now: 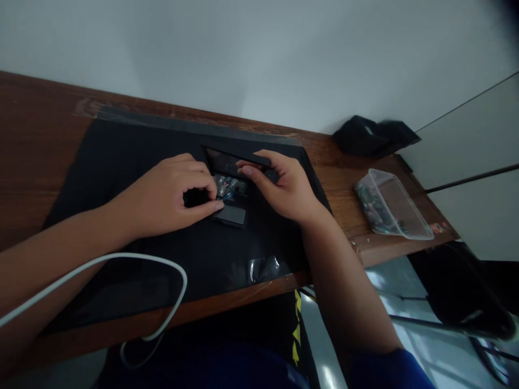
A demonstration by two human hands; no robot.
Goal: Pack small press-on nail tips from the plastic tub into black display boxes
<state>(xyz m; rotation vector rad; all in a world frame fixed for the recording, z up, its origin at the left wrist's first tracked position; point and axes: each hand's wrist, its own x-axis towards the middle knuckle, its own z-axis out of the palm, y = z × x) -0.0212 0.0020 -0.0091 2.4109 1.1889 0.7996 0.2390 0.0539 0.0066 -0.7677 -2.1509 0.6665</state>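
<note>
A small black case (231, 215) lies opened on a black mat (162, 270). Its hinged lid (223, 162) stands tilted up at the back, and a grey panel shows along the front. Inside sit several small shiny pieces (229, 185), too blurred to name. My right hand (284, 181) grips the lid's right end between thumb and fingers. At the case's left side is my left hand (184, 189), its fingers curled and its thumb tip on the near edge, closed on that side. The case's left edge is partly hidden by the fingers.
A clear plastic container (389, 210) with several small packets stands on the wooden table (340, 189) to the right. Behind it sits a black object (373, 135) against the wall. A white cable (133, 255) loops across my left forearm and over the table's front edge.
</note>
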